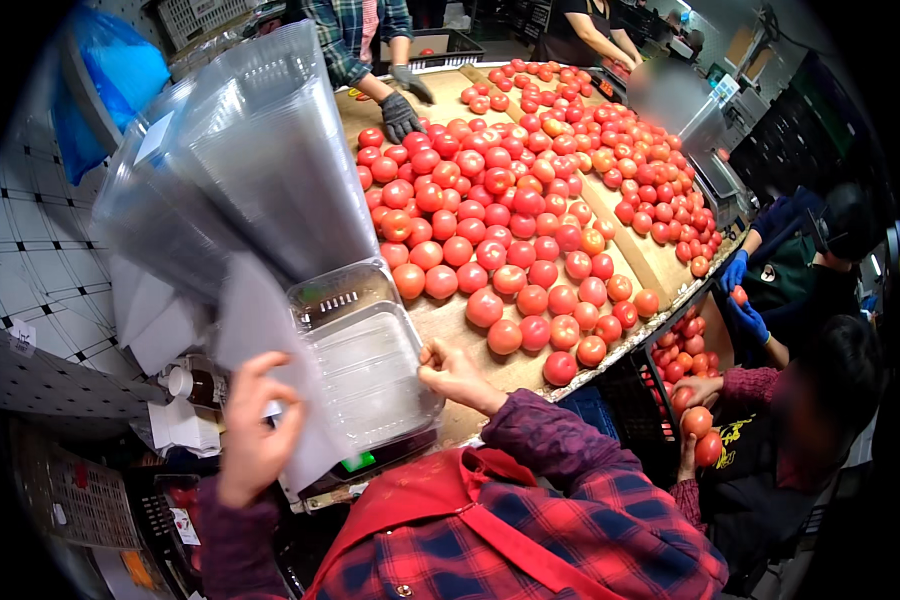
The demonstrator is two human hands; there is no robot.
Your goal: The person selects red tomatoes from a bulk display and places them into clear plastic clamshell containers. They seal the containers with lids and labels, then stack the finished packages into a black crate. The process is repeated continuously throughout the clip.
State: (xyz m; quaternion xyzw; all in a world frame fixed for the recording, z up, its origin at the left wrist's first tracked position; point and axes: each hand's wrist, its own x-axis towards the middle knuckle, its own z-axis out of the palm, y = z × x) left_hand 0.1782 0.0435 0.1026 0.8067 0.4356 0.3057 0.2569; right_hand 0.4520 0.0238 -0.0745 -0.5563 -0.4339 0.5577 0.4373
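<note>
A clear plastic clamshell container (367,375) lies before me with its lid folded back, on what looks like a weighing scale with a green-lit part (358,461). My right hand (454,375) pinches the container's right rim. A thin white sheet (311,427), blurred, stands tilted along the container's left side. My left hand (262,427) is at the sheet's left edge with curled fingers; whether they grip it is unclear. Tall stacks of nested clear containers (270,150) rise behind. Many loose red tomatoes (487,217) cover the wooden table (457,330) to the right.
Across the table, a co-worker's grey-gloved hand (400,116) touches tomatoes. At right, people handle tomatoes over a black crate (637,390); one wears blue gloves (750,319). A wooden divider (622,240) crosses the table. White-capped bottle (181,382) and plastic baskets (82,495) are left.
</note>
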